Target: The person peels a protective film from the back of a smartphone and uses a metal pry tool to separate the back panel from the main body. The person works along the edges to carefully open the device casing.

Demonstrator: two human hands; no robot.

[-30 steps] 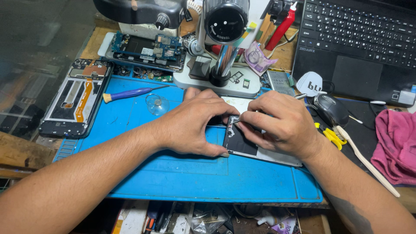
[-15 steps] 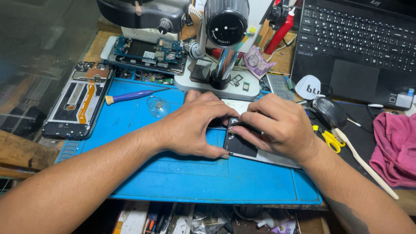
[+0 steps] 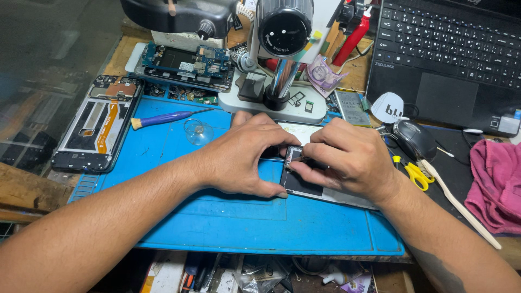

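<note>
An opened smartphone (image 3: 309, 187) lies on a blue work mat (image 3: 217, 222), mostly covered by both hands. My left hand (image 3: 247, 154) grips its left edge, thumb along the near side and fingers over the top corner. My right hand (image 3: 350, 157) presses down on the phone's upper part with pinched fingertips; whatever small part sits under them is hidden.
A microscope stand (image 3: 279, 70) rises behind the hands. A dismantled phone frame (image 3: 95, 125) lies at the mat's left, a circuit-board phone (image 3: 182, 62) behind it. A purple screwdriver (image 3: 163, 118), clear suction cup (image 3: 198, 132), laptop (image 3: 450, 54), mouse (image 3: 415, 138), yellow scissors (image 3: 415, 173) and pink cloth (image 3: 496, 182) surround.
Both hands stay on the phone with only slight finger shifts. The view has moved a little.
</note>
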